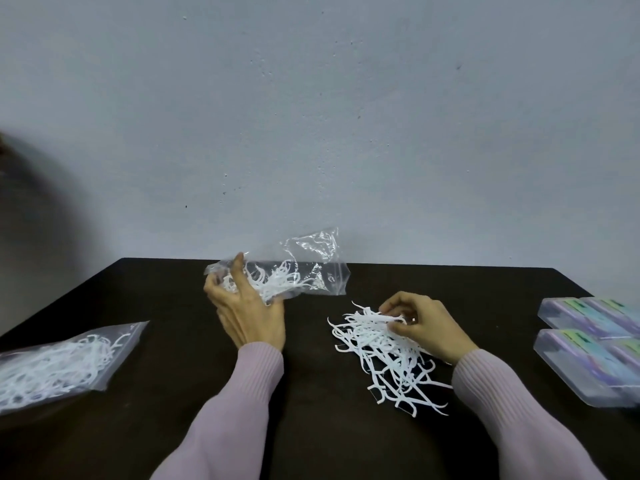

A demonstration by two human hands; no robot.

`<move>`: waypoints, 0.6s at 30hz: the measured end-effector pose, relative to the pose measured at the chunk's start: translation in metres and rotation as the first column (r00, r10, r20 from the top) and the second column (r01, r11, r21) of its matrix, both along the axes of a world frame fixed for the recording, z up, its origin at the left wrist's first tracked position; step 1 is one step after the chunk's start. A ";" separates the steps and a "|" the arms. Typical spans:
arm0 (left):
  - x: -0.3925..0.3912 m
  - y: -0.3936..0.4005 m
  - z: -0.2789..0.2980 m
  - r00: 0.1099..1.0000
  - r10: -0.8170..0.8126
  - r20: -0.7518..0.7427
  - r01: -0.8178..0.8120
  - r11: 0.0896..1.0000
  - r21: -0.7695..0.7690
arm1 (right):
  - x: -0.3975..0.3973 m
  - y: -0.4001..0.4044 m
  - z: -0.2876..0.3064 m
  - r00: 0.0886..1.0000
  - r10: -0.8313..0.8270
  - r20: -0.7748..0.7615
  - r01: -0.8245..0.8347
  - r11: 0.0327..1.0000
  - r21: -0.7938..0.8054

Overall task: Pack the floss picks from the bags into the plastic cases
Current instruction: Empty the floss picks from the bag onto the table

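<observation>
My left hand grips a clear plastic bag near the table's far edge; the bag is lifted, lies sideways and still holds several white floss picks. A loose pile of white floss picks lies on the dark table right of centre. My right hand sits at the pile's upper edge and pinches a few picks between thumb and fingers. A second clear bag, full of picks, lies flat at the left. Several clear plastic cases with pastel labels stand at the right edge.
The dark table runs up to a plain grey wall. A dark blurred shape shows at the left frame edge. Bare table surface lies between the left bag and my left forearm.
</observation>
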State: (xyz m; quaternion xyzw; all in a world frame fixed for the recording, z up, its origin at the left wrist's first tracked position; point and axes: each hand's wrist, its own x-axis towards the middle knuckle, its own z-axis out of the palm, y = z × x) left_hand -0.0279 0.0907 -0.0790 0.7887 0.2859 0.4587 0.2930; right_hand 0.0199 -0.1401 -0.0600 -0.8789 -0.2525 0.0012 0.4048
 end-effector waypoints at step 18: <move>0.001 -0.017 -0.005 0.921 -0.373 -0.114 0.389 0.858 0.335 | -0.015 0.012 0.013 0.988 0.148 0.051 -0.157 0.920 0.360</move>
